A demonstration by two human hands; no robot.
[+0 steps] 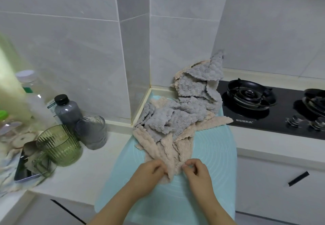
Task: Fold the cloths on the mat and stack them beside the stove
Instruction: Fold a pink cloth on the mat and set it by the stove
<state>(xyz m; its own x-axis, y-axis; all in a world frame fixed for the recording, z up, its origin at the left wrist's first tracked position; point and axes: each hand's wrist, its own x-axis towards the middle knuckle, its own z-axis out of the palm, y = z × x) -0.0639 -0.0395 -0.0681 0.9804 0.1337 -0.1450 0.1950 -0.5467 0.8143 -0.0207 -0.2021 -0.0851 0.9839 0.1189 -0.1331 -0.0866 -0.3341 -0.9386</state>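
Left hand: it pinched the near tip of the beige cloth between thumb and curled fingers, over the near half of the mat.
Right hand: just beside the left one, its thumb and forefinger pinched the same tip from the other side; the other fingers were curled in.
Beige cloth: it lay bunched and narrow at the mat's middle, with its far part under the grey cloths.
Pile: grey and beige cloths were tangled from the mat's middle to its far right corner, leaning on the wall and touching the left edge of the stove.
Stage: no folded cloth was visible, so the task seemed to be at its beginning.
Risk 1: a pull on the beige cloth could drag the grey cloths with it, because they lay on top; some could slide over the mat's right edge onto the burner.
Risk 2: a fold made before the cloth was spread flat would probably come out crooked.
Risk 3: the mat seemed to hang over the counter's front edge, so a strong pull could shift it.
Around: a green cup, a grey cup, a dark bottle and a phone stood on the counter, left of the mat.
In the way: the pile itself covered the place beside the stove where the stack should go.
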